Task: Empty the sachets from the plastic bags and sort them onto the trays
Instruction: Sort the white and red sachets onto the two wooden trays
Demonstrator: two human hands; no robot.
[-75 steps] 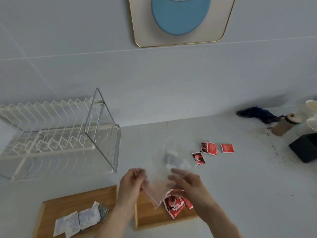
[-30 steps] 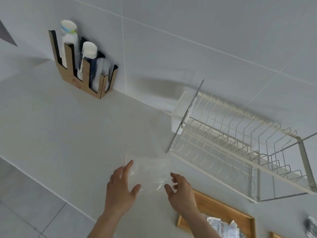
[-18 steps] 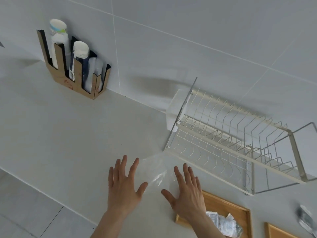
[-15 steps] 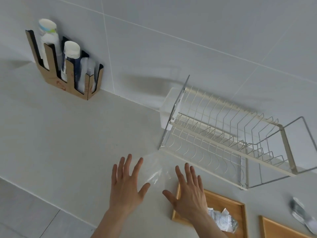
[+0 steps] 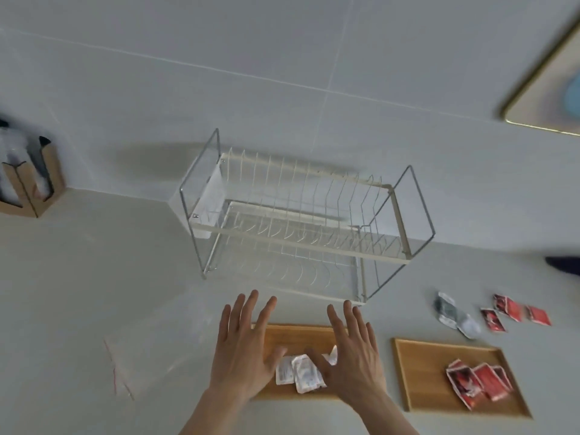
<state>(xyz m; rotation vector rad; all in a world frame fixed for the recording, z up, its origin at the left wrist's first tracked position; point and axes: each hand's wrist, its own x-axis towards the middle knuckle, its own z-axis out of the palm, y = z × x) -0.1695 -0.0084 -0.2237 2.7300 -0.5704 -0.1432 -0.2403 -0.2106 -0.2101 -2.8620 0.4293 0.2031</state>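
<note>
1. Both my hands hover low in the middle of the frame, palms down, fingers spread, holding nothing. My left hand [image 5: 243, 350] covers the left end of a wooden tray [image 5: 298, 335]; my right hand [image 5: 353, 353] covers its right end.
2. White sachets [image 5: 298, 370] lie on that tray, showing between my hands.
3. A second tray [image 5: 420, 365] sits at lower right with red sachets [image 5: 478, 383] piled on it.
4. Loose sachets wait on the counter [image 5: 94, 277] at right, above the second tray: grey-white ones [image 5: 453, 313] and three red ones [image 5: 514, 312].
5. An empty clear bag [image 5: 138, 350] lies flat at lower left, apart from my left hand.
6. A wire dish rack [image 5: 298, 227] stands just above my fingertips in the frame.
7. Likely next: gather the loose sachets at right.
8. Risks, as I judge them: crossing my right hand over the trays could brush the piles and mix the colours; the grey-white ones look crumpled and blurred, so I could misjudge a pinch; the light bag could slide along the counter if my arm sweeps it.
</note>
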